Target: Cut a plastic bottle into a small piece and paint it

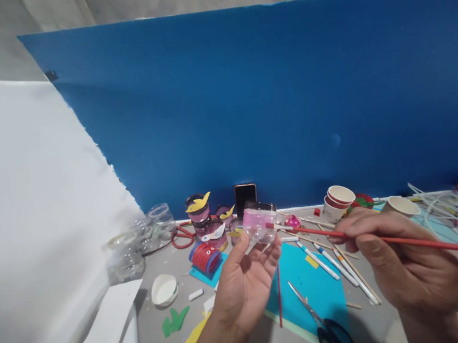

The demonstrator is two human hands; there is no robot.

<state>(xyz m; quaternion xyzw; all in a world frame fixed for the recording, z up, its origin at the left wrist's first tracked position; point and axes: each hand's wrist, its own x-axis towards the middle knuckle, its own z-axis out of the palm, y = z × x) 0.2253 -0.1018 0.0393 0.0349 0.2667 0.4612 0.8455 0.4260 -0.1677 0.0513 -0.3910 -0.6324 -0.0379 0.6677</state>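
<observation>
My left hand point(250, 283) holds up a small clear plastic jar point(260, 224), tilted on its side, with pink paint over part of its wall. The fingers support it from below and the thumb rests on the near side. In my right hand point(406, 259) is a long red paintbrush point(333, 231), pinched between thumb and fingers. Its bristle tip meets the pink area of the jar, or is very close to it. Behind the jar stands a phone point(245, 195) leaning on the blue board. A small pot of pink paint point(292, 221) sits just right of the jar.
Black-handled scissors point(320, 318) lie on blue paper point(308, 274), with several markers point(317, 260) beside it. Decorated jars point(199, 216) and a red-and-blue roll point(205, 257) stand left of centre. Clear jars point(127, 255) line the left, paper cups point(337, 201) and tangled cords point(447, 219) the right.
</observation>
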